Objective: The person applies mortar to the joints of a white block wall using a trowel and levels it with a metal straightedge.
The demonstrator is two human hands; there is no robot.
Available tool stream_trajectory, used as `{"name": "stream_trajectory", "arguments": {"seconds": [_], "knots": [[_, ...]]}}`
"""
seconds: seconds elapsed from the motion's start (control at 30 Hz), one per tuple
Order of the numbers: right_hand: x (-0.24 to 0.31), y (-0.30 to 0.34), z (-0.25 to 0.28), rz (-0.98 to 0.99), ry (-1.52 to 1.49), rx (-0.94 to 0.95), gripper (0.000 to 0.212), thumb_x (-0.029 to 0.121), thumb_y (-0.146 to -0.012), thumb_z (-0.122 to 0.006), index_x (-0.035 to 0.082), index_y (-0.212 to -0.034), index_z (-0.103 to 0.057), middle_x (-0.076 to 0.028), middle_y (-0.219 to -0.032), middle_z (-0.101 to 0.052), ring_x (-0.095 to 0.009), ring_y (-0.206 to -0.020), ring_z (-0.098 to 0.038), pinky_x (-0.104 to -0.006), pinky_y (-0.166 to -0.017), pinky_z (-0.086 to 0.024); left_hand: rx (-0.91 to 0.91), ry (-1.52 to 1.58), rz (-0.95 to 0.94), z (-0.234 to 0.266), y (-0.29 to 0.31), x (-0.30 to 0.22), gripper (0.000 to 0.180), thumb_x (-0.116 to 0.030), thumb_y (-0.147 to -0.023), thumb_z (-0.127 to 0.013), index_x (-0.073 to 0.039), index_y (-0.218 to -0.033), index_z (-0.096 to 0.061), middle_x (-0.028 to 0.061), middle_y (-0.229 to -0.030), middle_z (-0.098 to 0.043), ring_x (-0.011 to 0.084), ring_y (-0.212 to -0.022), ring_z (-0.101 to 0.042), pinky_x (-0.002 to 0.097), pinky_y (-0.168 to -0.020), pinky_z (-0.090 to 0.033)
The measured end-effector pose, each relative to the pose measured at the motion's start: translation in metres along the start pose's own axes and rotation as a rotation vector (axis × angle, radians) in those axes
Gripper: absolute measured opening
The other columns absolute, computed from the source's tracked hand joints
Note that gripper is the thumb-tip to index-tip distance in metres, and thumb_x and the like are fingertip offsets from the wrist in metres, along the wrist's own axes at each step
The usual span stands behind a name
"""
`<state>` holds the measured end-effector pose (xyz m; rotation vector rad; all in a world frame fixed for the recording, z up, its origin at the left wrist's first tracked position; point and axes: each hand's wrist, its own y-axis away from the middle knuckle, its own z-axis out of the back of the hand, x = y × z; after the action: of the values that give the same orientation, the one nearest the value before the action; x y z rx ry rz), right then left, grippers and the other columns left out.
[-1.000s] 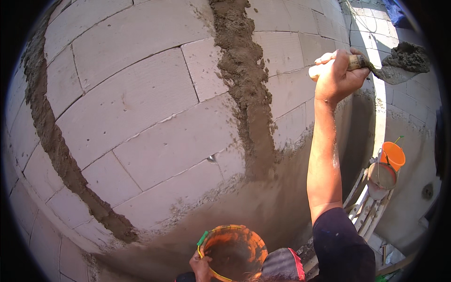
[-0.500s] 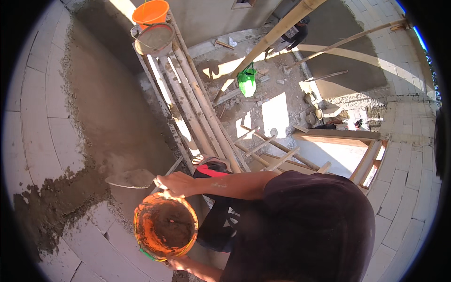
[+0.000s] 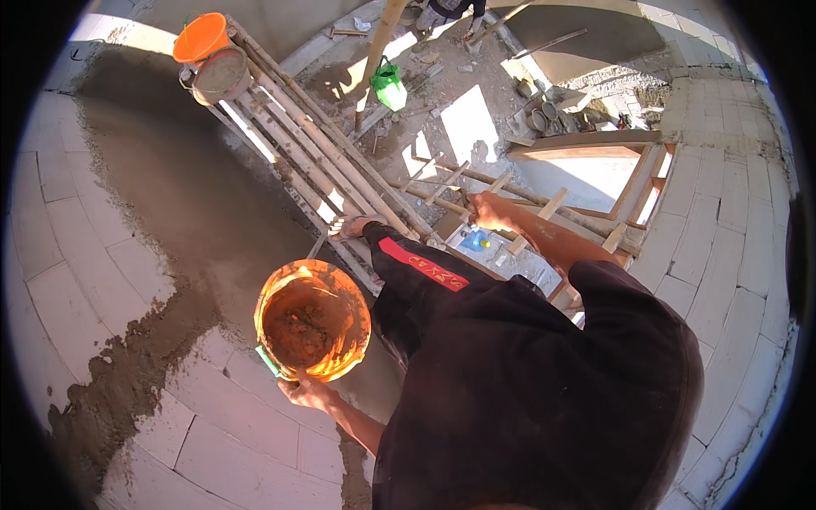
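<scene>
My left hand [image 3: 310, 393] is closed on the lower rim of an orange bucket [image 3: 357, 350], next to its green handle grip [image 3: 268, 362]. Grey-brown mortar [image 3: 302, 325] lies inside the bucket. Out to the right, over the wooden ladder-like frame, my right hand [image 3: 493, 211] has its fingers curled; what they hold, if anything, I cannot make out. The block wall [image 3: 246, 425] beside the bucket bears a rough band of wet mortar [image 3: 127, 365] and a smoother plastered area [image 3: 195, 204]. My bare foot [image 3: 353, 226] rests on the scaffold poles.
Bamboo scaffold poles [image 3: 314, 153] run away to the far left, carrying another orange bucket [image 3: 202, 38] and a grey mortar bucket [image 3: 223, 76]. Below lie a green bag [image 3: 389, 85] and rubble. A co-worker [image 3: 446, 10] is at the top. A window frame [image 3: 633, 178] stands right.
My right hand has swung from above the bucket to the far right; the trowel it held no longer shows clearly. The bucket stays in my left hand. The whole view has shifted.
</scene>
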<state>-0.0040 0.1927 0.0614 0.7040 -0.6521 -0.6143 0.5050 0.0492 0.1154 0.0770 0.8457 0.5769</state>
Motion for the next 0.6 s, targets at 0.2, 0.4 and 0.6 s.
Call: {"name": "stream_trajectory", "arguments": {"seconds": [0.2, 0.4, 0.6], "knots": [[0.193, 0.071, 0.000, 0.631, 0.152, 0.275, 0.033, 0.025, -0.087, -0.065, -0.002, -0.106, -0.062, -0.024, -0.090, -0.069, -0.042, -0.091, -0.068, -0.0519, -0.083, -0.052, 0.170, 0.062, -0.337, 0.034, -0.002, -0.096, 0.016, -0.013, -0.093, -0.068, 0.003, -0.089, -0.067, 0.0039, -0.074, -0.065, 0.0104, -0.065, -0.055, 0.0307, -0.060, -0.049], [0.284, 0.097, -0.053, 0.800, 0.276, 0.002, 0.027, 0.017, -0.092, -0.060, -0.002, -0.110, -0.056, -0.019, -0.084, -0.069, -0.038, -0.084, -0.071, -0.0489, -0.074, -0.056, 0.323, 0.263, -0.413, 0.057, 0.010, -0.164, 0.011, -0.006, -0.090, -0.074, 0.004, -0.095, -0.070, -0.0076, -0.078, -0.054, 0.0042, -0.072, -0.043, 0.0220, -0.063, -0.036], [0.314, 0.102, 0.001, 0.806, 0.546, 0.012, 0.018, 0.011, -0.094, -0.050, -0.002, -0.103, -0.058, -0.017, -0.083, -0.070, -0.036, -0.083, -0.072, -0.0483, -0.073, -0.057, 0.213, 0.376, -0.345, 0.081, 0.038, -0.168, 0.020, -0.007, -0.091, -0.073, 0.004, -0.107, -0.072, -0.0052, -0.086, -0.061, 0.0043, -0.077, -0.048, 0.0222, -0.068, -0.039]]}}
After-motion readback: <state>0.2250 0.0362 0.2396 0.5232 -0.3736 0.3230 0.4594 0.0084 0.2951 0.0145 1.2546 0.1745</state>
